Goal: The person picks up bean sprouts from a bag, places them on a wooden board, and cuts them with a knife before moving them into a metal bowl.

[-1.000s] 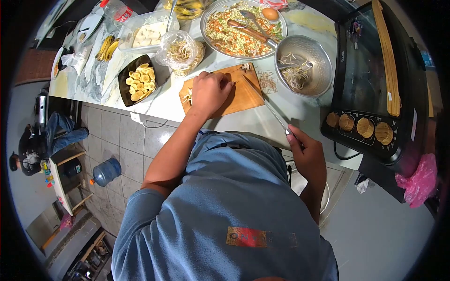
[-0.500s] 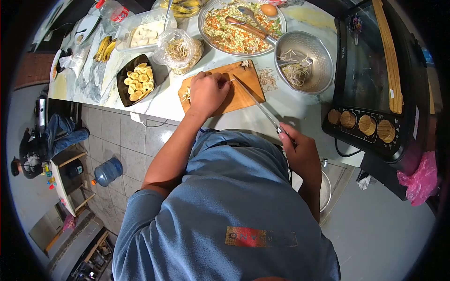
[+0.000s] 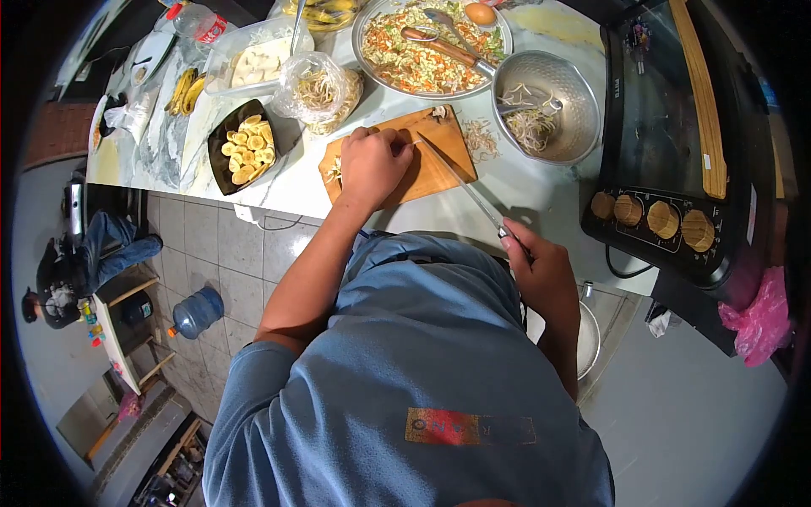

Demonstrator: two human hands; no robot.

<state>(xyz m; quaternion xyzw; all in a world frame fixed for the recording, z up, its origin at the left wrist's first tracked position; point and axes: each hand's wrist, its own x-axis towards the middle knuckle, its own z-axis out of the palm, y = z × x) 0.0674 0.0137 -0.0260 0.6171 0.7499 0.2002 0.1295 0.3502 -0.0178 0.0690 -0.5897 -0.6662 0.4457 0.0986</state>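
My left hand (image 3: 374, 165) rests on the wooden cutting board (image 3: 448, 160), its fingers curled and pressed together. A tiny pale bit shows by its fingertips; what they hold is mostly hidden. My right hand (image 3: 541, 266) is closed round the handle of a long kitchen knife (image 3: 461, 182). The blade slants over the board, its tip close to my left fingertips. Pale sprout pieces (image 3: 334, 171) lie at the board's left edge, and a small dark-and-white scrap (image 3: 439, 111) at its far edge. Bean sprouts (image 3: 532, 128) sit in the metal strainer bowl (image 3: 583, 101) beyond the board.
Behind the board stand a bag of sprouts (image 3: 317, 91), a tray of chopped vegetables (image 3: 422, 63) with an egg (image 3: 481, 13), and a plastic tub (image 3: 224, 72). A dark box holds banana slices (image 3: 250, 152). An oven (image 3: 655, 127) stands right. A person (image 3: 63, 275) is at far left.
Both hands and the knife keep nearly the same pose. The view has shifted very slightly, moving the counter items a little left.
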